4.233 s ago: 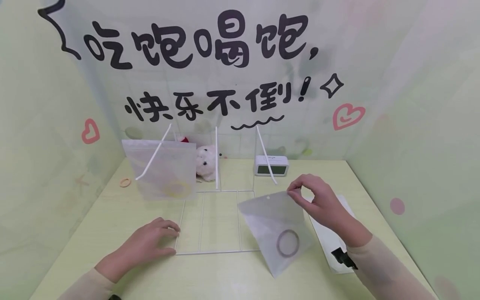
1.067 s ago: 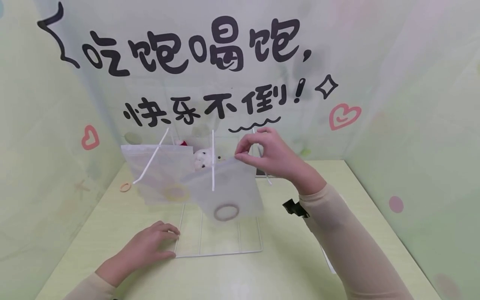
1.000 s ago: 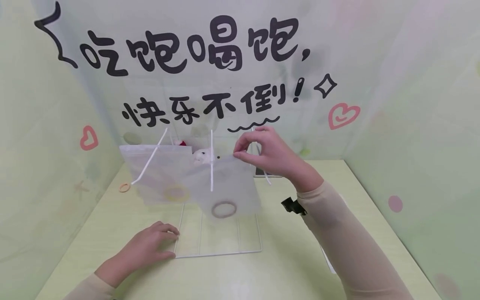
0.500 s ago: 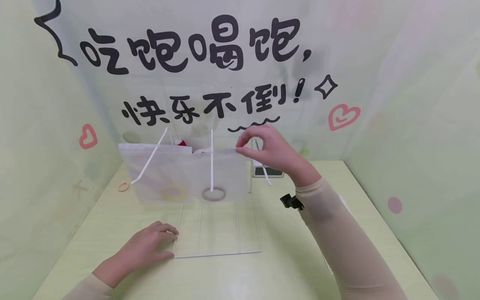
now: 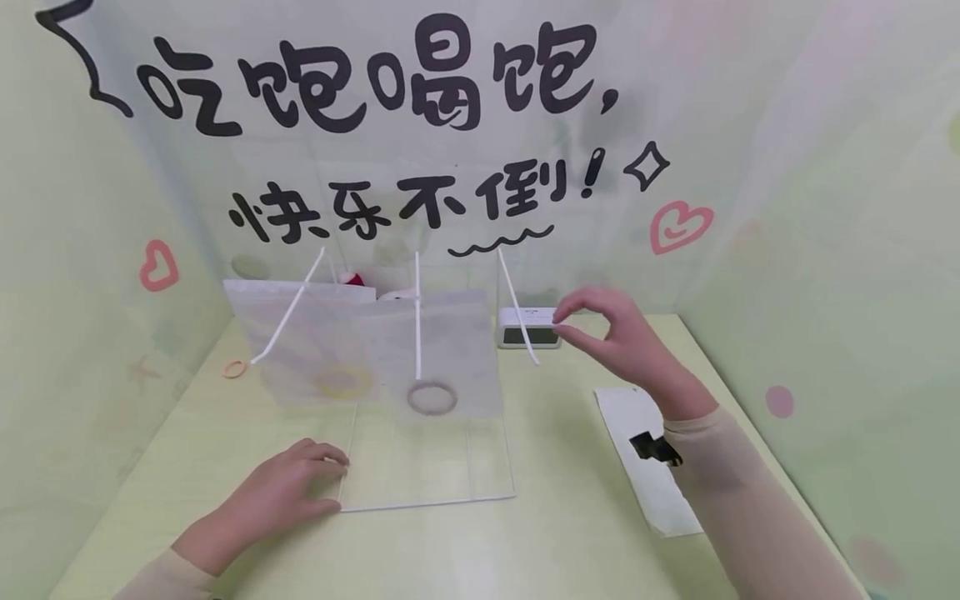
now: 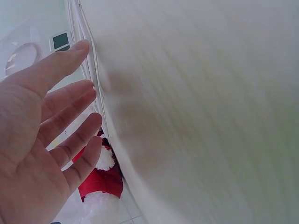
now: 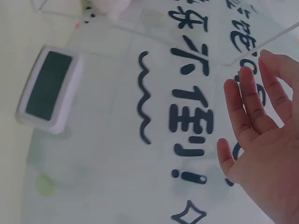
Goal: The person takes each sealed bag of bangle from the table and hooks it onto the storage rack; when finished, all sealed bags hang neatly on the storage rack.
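On the table stands a white wire rack (image 5: 427, 503) with three upright prongs. A translucent bag (image 5: 459, 350) with a dark ring inside hangs from the middle prong. Beside it, on the left prong, hangs another translucent bag (image 5: 300, 333) with a yellow ring in it. My left hand (image 5: 273, 496) rests its fingertips at the left edge of the rack's base, fingers relaxed; the left wrist view shows the palm (image 6: 28, 121) holding nothing. My right hand (image 5: 630, 350) is in the air right of the rack, in front of the clock's right end, its loosely bent fingers empty.
A white digital clock (image 5: 528, 327) stands at the back, behind the right prong. White sheets or bags (image 5: 637, 450) lie at the right, partly under my forearm. An orange ring (image 5: 235, 369) lies at the left. A plush toy in red (image 6: 103, 182) sits behind the rack.
My right hand carried the bag with the dark ring from the right to the middle prong, let it go, and moved back right. My left hand stayed at the rack's edge.
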Demonstrator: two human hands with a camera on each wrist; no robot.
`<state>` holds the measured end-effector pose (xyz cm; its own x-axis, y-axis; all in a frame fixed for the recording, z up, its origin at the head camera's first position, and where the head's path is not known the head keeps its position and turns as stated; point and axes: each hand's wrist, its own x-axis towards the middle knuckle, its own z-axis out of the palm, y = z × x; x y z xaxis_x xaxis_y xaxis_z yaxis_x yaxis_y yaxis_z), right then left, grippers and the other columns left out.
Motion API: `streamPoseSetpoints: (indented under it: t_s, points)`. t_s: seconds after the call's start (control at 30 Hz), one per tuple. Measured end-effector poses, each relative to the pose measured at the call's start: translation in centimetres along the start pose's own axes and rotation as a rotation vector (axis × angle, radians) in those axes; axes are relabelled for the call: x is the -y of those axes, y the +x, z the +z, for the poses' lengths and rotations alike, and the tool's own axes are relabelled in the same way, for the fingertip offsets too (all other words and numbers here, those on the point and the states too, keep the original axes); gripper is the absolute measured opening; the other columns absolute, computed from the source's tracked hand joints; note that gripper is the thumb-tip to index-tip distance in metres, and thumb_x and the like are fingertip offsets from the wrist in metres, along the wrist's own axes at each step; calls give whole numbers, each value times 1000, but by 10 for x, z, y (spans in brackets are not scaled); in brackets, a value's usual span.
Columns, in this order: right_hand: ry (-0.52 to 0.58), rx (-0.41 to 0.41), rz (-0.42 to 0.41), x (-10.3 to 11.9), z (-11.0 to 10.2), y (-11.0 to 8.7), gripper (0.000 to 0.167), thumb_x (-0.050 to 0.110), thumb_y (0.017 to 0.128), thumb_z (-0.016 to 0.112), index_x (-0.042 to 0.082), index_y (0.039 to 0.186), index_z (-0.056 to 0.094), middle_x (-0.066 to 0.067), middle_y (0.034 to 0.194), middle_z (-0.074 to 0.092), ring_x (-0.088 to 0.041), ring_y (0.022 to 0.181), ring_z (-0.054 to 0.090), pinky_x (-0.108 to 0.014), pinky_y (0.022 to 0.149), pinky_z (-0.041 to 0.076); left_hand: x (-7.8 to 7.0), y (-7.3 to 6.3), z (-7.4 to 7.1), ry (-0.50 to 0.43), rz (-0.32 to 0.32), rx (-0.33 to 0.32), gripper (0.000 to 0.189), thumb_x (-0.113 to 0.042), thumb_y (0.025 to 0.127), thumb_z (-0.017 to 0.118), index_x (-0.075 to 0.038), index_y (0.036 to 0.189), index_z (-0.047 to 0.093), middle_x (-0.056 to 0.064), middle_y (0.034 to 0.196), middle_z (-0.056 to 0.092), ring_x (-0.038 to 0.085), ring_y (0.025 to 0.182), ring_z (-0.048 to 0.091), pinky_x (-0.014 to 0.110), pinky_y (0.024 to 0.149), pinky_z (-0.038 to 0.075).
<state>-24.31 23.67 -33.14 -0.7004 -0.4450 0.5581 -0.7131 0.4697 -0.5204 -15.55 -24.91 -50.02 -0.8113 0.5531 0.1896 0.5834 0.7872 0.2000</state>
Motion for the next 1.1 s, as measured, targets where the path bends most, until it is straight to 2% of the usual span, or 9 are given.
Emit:
streamPoseSetpoints:
  t_s: [0.13, 0.27, 0.37, 0.57, 0.63, 0.73, 0.87, 1.1]
  points:
    - [-55, 22, 139, -27, -5, -26, 16, 10, 91, 78, 17, 105, 73, 2, 107, 73, -15, 106, 64, -26, 99, 48, 3, 0, -3, 6, 1, -7, 39, -32, 74, 91, -17, 108, 80, -11, 121, 71, 19, 112, 66, 42, 89, 62]
    - [-123, 36, 267, -50, -15, -50, 16, 20, 95, 77, 18, 110, 72, 3, 109, 72, -10, 108, 62, -19, 95, 48, 3, 1, -3, -8, -1, -1, 39, -32, 74, 91, -17, 108, 80, -11, 121, 71, 19, 111, 66, 43, 90, 62]
    - [-145, 43, 314, -69, -25, -65, 16, 22, 96, 76, 18, 111, 72, 2, 109, 73, -6, 106, 60, -17, 92, 48, 2, 1, -2, -10, -6, 3, 39, -33, 74, 90, -18, 109, 79, -11, 122, 70, 19, 111, 65, 43, 90, 62]
    - [-180, 52, 354, -104, -42, -91, 13, 22, 96, 74, 18, 109, 73, 1, 107, 74, 3, 103, 57, -14, 89, 45, -2, 1, -1, 0, -6, -12, 39, -33, 73, 91, -18, 108, 80, -10, 121, 71, 19, 111, 66, 42, 90, 62]
    - [-186, 67, 378, -113, -47, -98, 13, 22, 97, 74, 17, 109, 73, 0, 107, 74, 0, 103, 59, -13, 88, 45, -3, 1, -1, 3, -8, -12, 39, -33, 73, 90, -18, 108, 79, -10, 121, 71, 19, 112, 66, 43, 90, 62]
    - [-197, 107, 420, -124, -55, -109, 14, 22, 97, 73, 16, 110, 73, -1, 107, 74, -11, 105, 62, -12, 86, 46, -4, 1, -1, 6, -12, -6, 39, -33, 74, 90, -18, 108, 79, -11, 122, 71, 18, 112, 65, 42, 90, 62]
    - [-222, 151, 457, -137, -64, -122, 16, 22, 98, 72, 14, 111, 72, -3, 108, 74, -23, 106, 65, -18, 84, 50, -5, 2, -1, 11, -12, -7, 39, -34, 74, 90, -19, 108, 79, -11, 121, 70, 18, 112, 65, 41, 90, 62]
    - [-241, 176, 490, -155, -74, -136, 16, 22, 98, 72, 13, 112, 71, -6, 108, 73, -31, 106, 64, -30, 80, 53, -7, 5, -3, 6, -7, -10, 39, -33, 74, 91, -19, 108, 80, -12, 121, 70, 17, 111, 65, 41, 89, 62]
